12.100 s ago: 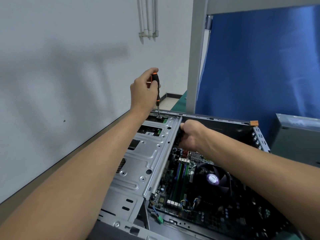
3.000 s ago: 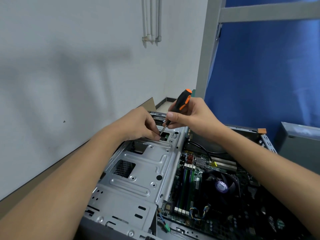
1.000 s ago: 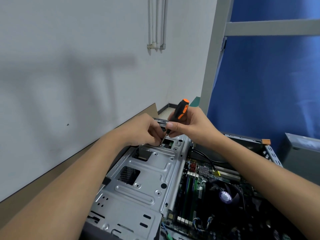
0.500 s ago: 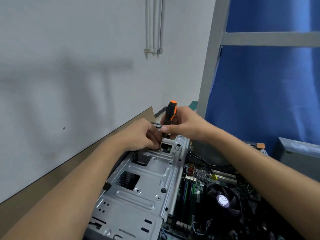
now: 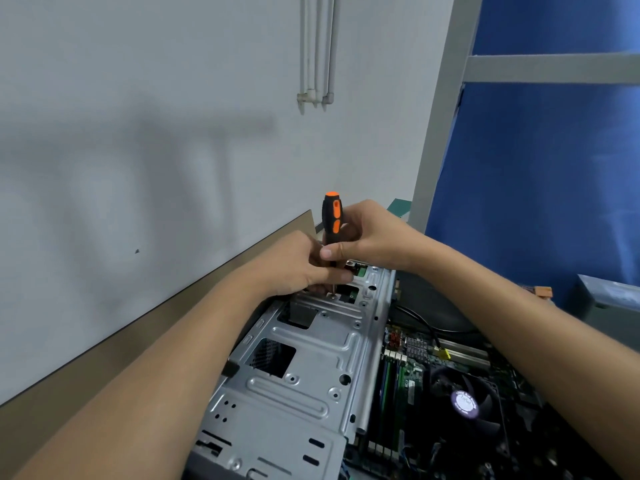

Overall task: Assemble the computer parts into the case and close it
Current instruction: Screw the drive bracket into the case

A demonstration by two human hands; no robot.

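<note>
Above the drive cage (image 5: 311,375), the right hand (image 5: 374,237) grips the upright screwdriver (image 5: 331,216) while the left hand (image 5: 294,268) pinches its shaft.

Right hand (image 5: 372,237) gripping upright screwdriver (image 5: 331,216), left hand (image 5: 294,266) pinching its shaft, tip on silver drive cage (image 5: 304,372), motherboard (image 5: 412,362) alongside

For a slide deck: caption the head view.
Right hand holds screwdriver upright on the drive cage; left hand pinches its shaft.
</note>
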